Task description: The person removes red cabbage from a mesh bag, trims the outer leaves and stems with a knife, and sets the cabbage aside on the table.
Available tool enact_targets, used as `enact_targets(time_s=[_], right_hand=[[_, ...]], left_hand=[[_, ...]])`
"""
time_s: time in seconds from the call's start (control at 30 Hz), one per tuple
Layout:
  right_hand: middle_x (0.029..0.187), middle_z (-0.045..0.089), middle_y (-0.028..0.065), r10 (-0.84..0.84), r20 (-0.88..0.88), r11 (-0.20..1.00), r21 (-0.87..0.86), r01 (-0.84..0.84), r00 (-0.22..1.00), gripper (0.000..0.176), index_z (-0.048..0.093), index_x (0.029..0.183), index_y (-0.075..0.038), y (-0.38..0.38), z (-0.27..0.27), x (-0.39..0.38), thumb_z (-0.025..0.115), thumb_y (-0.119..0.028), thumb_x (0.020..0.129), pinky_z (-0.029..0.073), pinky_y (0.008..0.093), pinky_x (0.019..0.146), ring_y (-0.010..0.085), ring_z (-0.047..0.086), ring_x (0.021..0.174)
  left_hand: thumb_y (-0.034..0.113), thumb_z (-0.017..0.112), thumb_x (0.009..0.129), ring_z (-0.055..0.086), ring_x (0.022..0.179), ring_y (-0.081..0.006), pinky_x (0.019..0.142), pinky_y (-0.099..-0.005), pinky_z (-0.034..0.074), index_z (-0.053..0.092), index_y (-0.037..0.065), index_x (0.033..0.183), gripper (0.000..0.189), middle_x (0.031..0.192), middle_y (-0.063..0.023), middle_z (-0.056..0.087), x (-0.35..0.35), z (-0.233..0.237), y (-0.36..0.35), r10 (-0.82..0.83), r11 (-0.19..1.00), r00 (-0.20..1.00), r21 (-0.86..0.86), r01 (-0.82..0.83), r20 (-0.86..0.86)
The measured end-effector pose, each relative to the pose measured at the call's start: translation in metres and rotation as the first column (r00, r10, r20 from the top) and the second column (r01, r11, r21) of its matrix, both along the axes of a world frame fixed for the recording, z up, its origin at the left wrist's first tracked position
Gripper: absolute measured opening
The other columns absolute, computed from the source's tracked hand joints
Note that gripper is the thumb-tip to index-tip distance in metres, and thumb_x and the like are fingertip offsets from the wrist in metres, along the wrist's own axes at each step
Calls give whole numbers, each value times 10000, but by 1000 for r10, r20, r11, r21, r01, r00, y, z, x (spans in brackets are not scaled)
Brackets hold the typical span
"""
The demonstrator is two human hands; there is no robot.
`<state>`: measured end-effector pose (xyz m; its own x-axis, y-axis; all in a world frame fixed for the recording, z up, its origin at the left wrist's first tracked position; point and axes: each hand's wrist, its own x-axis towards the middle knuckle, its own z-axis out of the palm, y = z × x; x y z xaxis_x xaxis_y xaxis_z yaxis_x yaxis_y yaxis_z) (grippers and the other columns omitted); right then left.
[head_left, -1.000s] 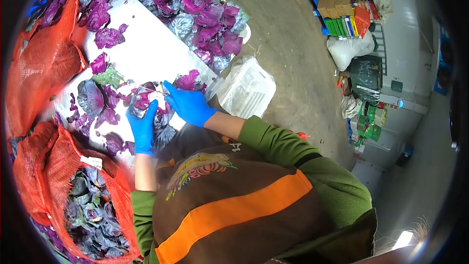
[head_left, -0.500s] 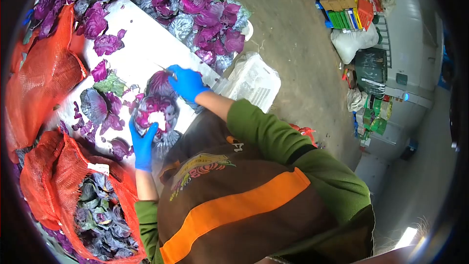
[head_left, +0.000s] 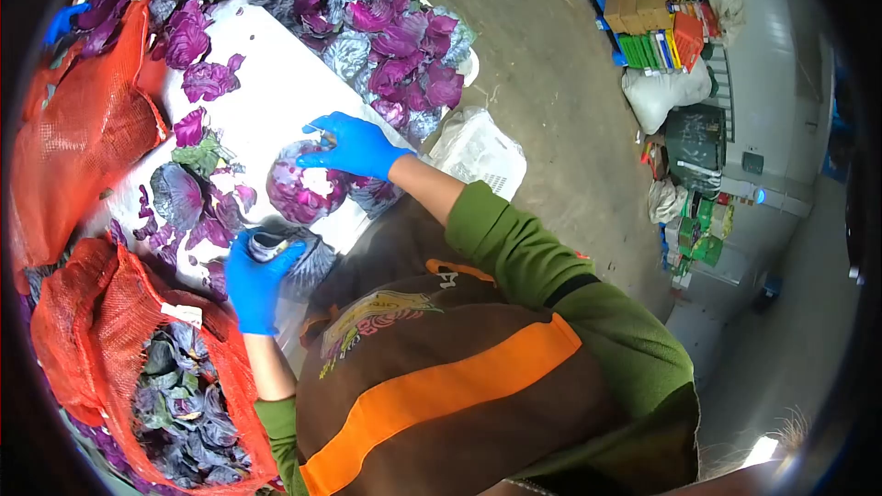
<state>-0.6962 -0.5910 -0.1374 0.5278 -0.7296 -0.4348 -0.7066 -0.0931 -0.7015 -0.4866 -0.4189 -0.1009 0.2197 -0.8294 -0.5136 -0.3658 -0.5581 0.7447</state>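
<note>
A trimmed red cabbage (head_left: 299,191) with a pale patch on top rests on the white table (head_left: 276,64). My right hand (head_left: 354,147), in a blue glove, is at its upper side, its fingertips against or just over it. A small thing between its thumb and forefinger is too small to name. Partly under that wrist sits another red cabbage (head_left: 375,195). My left hand (head_left: 254,280), also blue-gloved, is closed around a darker red cabbage (head_left: 312,262) with grey-purple outer leaves, close to my apron. Loose purple leaves (head_left: 179,197) lie to the left.
A heaped tub of cabbage leaves (head_left: 395,37) stands beyond the table. Right of it is a white plastic crate (head_left: 496,161). Red mesh sacks (head_left: 92,142) line the left side, one open with dark leaves (head_left: 188,413). Another person's blue-gloved hand (head_left: 64,23) shows top left.
My left hand has left the trimmed cabbage and moved down-left onto the darker one. The trimmed cabbage now sits farther up, by my right hand. The other person's glove has come into view.
</note>
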Motion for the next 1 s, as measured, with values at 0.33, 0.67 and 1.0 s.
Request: enact_targets(time_s=[0.33,0.67,1.0], right_hand=[[974,639,154,-252,274,965,-4,263,928,364,553,1236,-86,12,-65,-21,436,-332,995,486,380,819,287,640,888],[1092,646,177,-210,140,967,-114,226,968,416,554,1254,-103,44,-13,-35,403,-387,990,492,445,836,372,618,992],[1108,637,196,-258,188,956,-91,279,948,424,561,1240,-50,62,-33,-21,389,-353,998,487,430,852,369,619,993]], left_hand=[[255,891,581,410,1263,-328,1060,-414,352,404,56,1380,957,1365,-189,405,-35,-55,-52,-69,923,996,-382,42,-57],[330,891,573,471,1159,-351,989,-426,399,390,-10,1357,991,1245,-220,452,-48,-36,-68,8,921,991,-387,44,131],[338,934,479,419,1261,-336,1052,-428,371,231,17,1452,1243,1340,-230,402,-28,-36,-56,-105,981,992,-168,93,-63]])
